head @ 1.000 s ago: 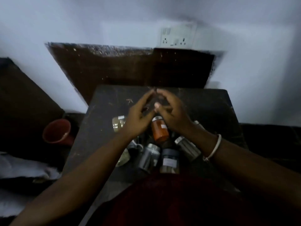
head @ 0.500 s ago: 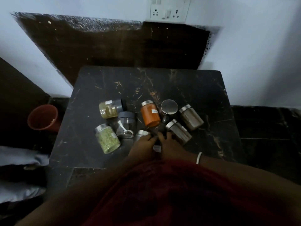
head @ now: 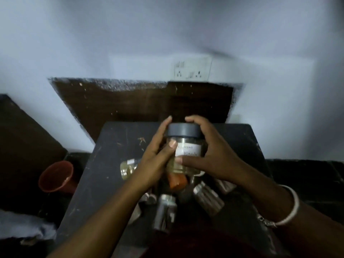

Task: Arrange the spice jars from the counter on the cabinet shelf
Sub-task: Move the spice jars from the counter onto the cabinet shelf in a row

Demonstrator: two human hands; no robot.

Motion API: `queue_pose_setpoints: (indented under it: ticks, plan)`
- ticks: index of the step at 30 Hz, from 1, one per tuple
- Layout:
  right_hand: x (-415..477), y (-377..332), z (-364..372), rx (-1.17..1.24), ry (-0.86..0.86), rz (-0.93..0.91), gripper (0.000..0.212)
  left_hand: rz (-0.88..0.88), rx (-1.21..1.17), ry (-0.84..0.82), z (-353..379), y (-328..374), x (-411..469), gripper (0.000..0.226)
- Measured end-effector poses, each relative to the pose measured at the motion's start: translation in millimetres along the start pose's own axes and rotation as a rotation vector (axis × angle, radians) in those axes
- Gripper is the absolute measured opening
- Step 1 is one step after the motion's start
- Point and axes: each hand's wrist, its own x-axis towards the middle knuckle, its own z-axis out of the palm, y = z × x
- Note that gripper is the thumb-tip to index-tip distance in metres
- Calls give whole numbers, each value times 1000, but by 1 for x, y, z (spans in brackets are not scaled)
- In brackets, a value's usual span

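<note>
Above the near half of the table (head: 111, 164), we hold one grey-lidded jar (head: 183, 146) upright in both hands.

Nearest us, the other spice jars (head: 207, 200) lie clustered by the near edge, an orange jar (head: 176, 180) just under the lifted one. Our left hand (head: 154, 161) wraps the glass body, thumb across the label; our right hand (head: 208, 151) curls over lid and side, both grips closed on it. We judge this the pickup step; next it must be carried to the cabinet shelf, which is not in view.
</note>
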Motion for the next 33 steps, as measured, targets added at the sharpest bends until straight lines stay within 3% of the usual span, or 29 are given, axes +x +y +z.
queue_pose_setpoints:
  ticks: [3, 6, 9, 13, 23, 30, 33]
  plan:
    - [27, -65, -34, 68, 130, -243, 99, 218, -154, 4, 15, 84, 27, 55]
    - [39, -109, -65, 68, 150, -454, 118, 398, -205, 15, 21, 148, 40, 52]
    - [47, -133, -81, 17, 172, -593, 130, 495, -248, 6, 26, 185, 44, 50]
    - [58, -150, -89, -41, 236, -694, 126, 579, -241, 0, 30, 205, 49, 56]
    - [70, -159, -94, -78, 252, -745, 122, 604, -183, -7, 25, 212, 58, 61]
    - [76, -163, -95, -95, 224, -711, 120, 672, -134, -18, 13, 213, 70, 52]
    - [89, -181, -99, -37, 201, -658, 103, 739, -78, 35, -3, 225, 89, 54]
